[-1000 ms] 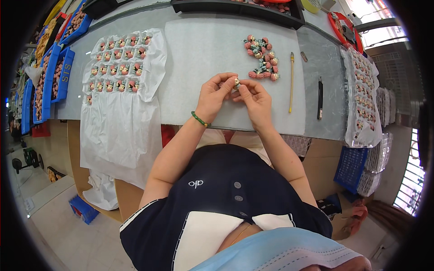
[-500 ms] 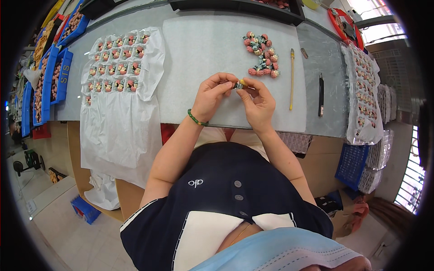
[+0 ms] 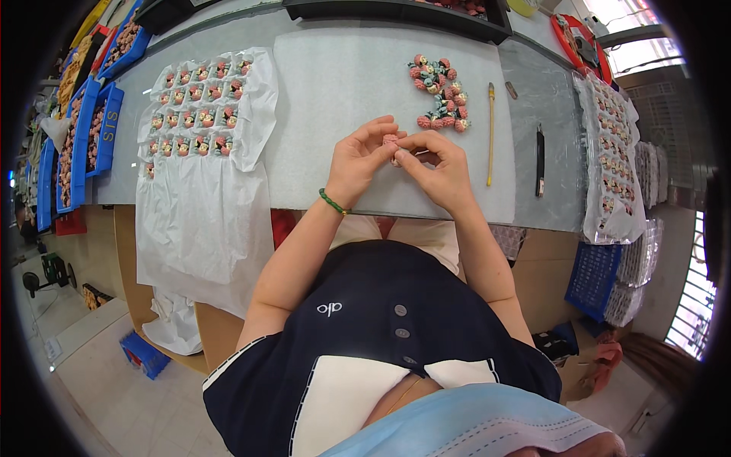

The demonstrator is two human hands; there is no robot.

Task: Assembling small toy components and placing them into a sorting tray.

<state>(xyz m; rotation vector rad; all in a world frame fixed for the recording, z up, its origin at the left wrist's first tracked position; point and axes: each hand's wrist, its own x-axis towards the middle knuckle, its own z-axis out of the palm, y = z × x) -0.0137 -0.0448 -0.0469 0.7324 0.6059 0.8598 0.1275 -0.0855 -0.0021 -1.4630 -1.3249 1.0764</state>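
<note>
Between the fingertips of both hands sits a small pink figurine [image 3: 391, 140], its lower part mostly covered by fingers. My left hand [image 3: 361, 157], with a green bead bracelet at the wrist, pinches it from the left. From the right, my right hand [image 3: 439, 169] grips it with thumb and bent index finger. Both are held just above the white sheet [image 3: 327, 84] on the table. Beyond them lies a cluster of similar pink and teal figurines [image 3: 442, 91]. Further left, a white tray [image 3: 255, 114] covered with thin wrap holds rows of such figurines.
Right of the cluster lie a thin wooden stick [image 3: 490, 137] and a black pen-like tool [image 3: 541, 160]. Another filled tray [image 3: 633, 190] stands at the right table edge. A black bin [image 3: 396, 11] sits at the back, and blue bins [image 3: 111, 129] of pink parts line the left.
The figurine has turned between my fingers, so its pink side now faces up. My right hand has moved slightly in toward the left hand, and the left fingers have lifted a little.
</note>
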